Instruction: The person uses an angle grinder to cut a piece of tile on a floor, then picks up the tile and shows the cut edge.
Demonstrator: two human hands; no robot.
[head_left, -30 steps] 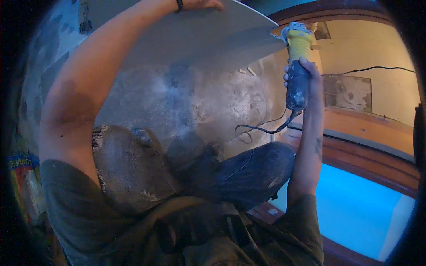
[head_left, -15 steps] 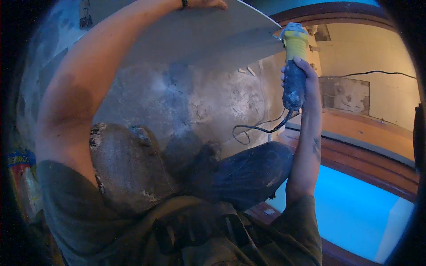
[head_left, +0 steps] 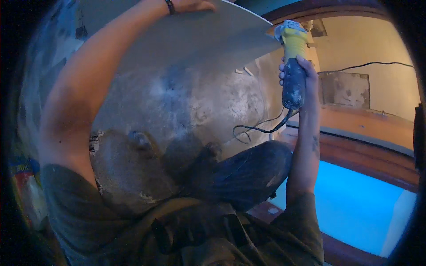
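Note:
In my right hand (head_left: 308,71) is an angle grinder (head_left: 294,82) with a yellow front and a dark, dusty body. It stands nearly upright in the picture, its head at the right end of a large grey tile (head_left: 208,33). Whether its disc touches the tile's edge, I cannot tell. Across the tile, at the top, reaches my left arm. My left hand (head_left: 191,5), with a dark bracelet at its wrist, lies on the tile close to its pale far edge, fingers stretched out. The upper frame cuts off part of that hand.
A black cord (head_left: 266,130) loops down from the grinder over the dusty floor (head_left: 222,97). Small pale offcuts (head_left: 247,71) lie below the tile. My bent knees are beneath. At right are a reddish wooden frame (head_left: 355,150) and a bright blue surface (head_left: 355,204); a colourful sack (head_left: 31,190) sits left.
My left hand and the tile's edge have shifted a little left and up in the picture. The grinder's head has moved slightly left and up, still in my right hand.

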